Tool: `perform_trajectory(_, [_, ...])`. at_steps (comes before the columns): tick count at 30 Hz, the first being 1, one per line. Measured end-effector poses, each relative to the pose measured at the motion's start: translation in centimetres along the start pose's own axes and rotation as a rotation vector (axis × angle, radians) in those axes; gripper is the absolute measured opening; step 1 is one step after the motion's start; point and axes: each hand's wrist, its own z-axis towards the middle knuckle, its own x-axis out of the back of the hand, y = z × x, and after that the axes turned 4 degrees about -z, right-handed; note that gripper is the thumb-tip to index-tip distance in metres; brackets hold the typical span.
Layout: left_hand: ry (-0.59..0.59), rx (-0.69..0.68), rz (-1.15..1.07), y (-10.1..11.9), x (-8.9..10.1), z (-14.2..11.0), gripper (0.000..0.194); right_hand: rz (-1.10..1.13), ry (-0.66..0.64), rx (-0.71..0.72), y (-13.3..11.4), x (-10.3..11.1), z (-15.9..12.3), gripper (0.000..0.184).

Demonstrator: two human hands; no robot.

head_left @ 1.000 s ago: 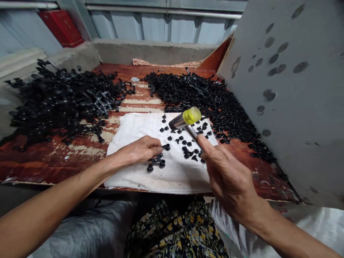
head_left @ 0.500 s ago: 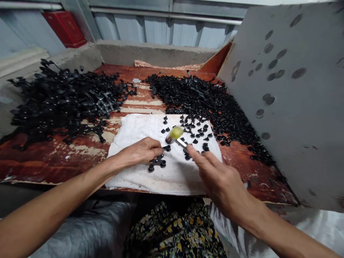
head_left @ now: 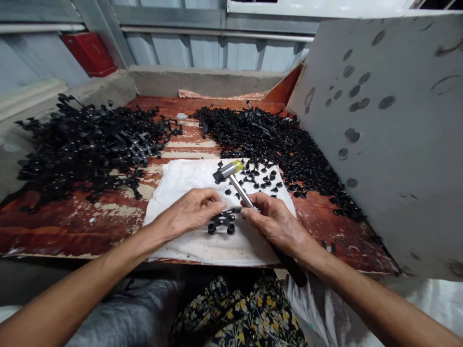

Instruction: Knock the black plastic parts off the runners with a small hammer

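My left hand [head_left: 197,207] is closed, thumb against fingers, at the upper left part of a black cross-linked plastic piece [head_left: 221,221] with round knobs. That piece lies on a white cloth [head_left: 173,188], its two nearest knobs toward me. In my right hand [head_left: 278,219] is a small mallet [head_left: 228,170] with a metal head, one yellow face and one dark face. The mallet tilts up and left, its black grip [head_left: 289,265] sticking out below the palm. My right thumb and fingertips also meet the right end of the linked piece.
Several loose black knobs [head_left: 265,180] sit on the cloth's far right. A heap of linked black pieces [head_left: 90,144] fills the table's left, another black heap [head_left: 260,130] the back right. A spotted grey panel [head_left: 379,144] stands along the right side.
The mallet has stopped swinging and now lies slanted in my right hand, whose fingertips have come to the linked piece. That piece has shifted slightly right and turned, with my left hand following.
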Motion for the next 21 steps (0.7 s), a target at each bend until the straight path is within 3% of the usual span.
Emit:
perform_trajectory(3, [0.173, 0.128, -0.11, -0.4, 0.4, -1.0, 0.054, 0.035, 0.098, -0.058, 0.0, 0.4, -0.4, 0.016])
perform_trajectory(7, [0.114, 0.239, -0.28, -0.7, -0.1, -1.5, 0.066, 0.022, 0.19, -0.004, 0.2, 0.2, -0.4, 0.016])
perform_trajectory(12, [0.081, 0.273, -0.519, -0.3, -1.0, -0.6, 0.059, 0.004, 0.17, 0.099, 0.4, -0.9, -0.6, 0.01])
perform_trajectory(17, [0.029, 0.195, -0.484, 0.7, -1.7, 0.2, 0.04, -0.038, 0.15, 0.114, 0.3, -1.3, -0.8, 0.01])
perform_trajectory(21, [0.005, 0.233, -0.406, 0.7, -1.2, 1.2, 0.028, -0.03, 0.134, 0.085, 0.0, -0.3, -1.1, 0.011])
